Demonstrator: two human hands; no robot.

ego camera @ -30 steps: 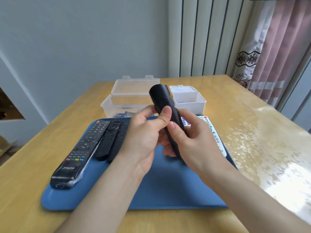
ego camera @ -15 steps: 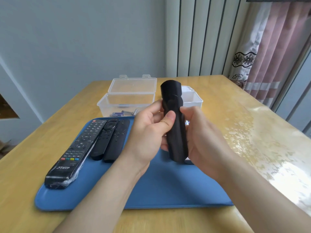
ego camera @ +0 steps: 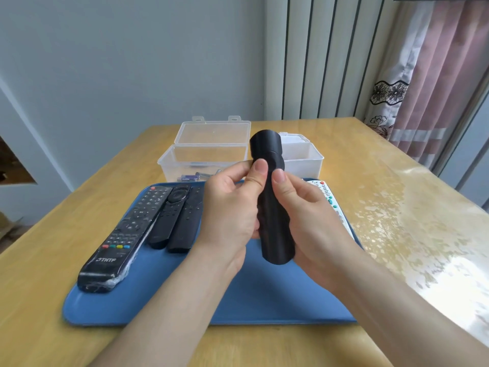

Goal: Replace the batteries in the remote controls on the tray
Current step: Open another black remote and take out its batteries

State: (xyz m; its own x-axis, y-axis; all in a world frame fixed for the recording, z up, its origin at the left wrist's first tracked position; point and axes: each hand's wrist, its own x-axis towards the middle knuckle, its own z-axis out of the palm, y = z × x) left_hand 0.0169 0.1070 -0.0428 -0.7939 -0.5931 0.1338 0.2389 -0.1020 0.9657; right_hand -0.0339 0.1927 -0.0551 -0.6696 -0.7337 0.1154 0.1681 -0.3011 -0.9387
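Black remote (ego camera: 274, 223) stands upright above the tray (ego camera: 264, 300), clamped between your left hand (ego camera: 230, 210) and right hand (ego camera: 309, 213), thumbs pressing its back.

Wooden bench (ego camera: 370, 165), yellow and shiny on the right. Sitting right on it — a blue tray (ego camera: 238, 300) near the front, then two clear plastic boxes side by side behind the tray — a big one (ego camera: 201, 157), a small one (ego camera: 304, 160).
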